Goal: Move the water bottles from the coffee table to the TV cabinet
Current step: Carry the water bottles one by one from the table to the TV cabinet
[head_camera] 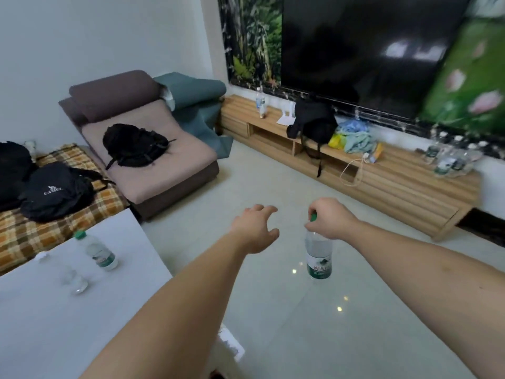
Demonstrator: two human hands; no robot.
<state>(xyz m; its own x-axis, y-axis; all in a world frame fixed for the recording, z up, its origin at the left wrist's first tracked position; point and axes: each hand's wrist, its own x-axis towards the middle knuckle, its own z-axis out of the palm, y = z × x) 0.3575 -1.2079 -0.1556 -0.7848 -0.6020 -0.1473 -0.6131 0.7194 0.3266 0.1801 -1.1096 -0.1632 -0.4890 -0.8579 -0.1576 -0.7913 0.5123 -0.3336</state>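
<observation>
My right hand [329, 218] grips the green cap of a clear water bottle [318, 255], which hangs upright over the tiled floor. My left hand [255, 228] is stretched out beside it, fingers apart, holding nothing. On the white coffee table [41, 324] at lower left stand a green-capped bottle [97, 251] and a clear, blurred bottle [68, 274]. The wooden TV cabinet [396, 184] runs along the far wall. Several bottles [448, 160] are clustered on its right end and one or two bottles [261, 101] stand on its left end.
A black backpack [311, 121], a pile of coloured bags [352, 138] and a cable lie on the cabinet under the large TV [369, 50]. A brown sofa [153, 157] with black backpacks [134, 144] stands to the left. Open tiled floor [273, 181] separates table and cabinet.
</observation>
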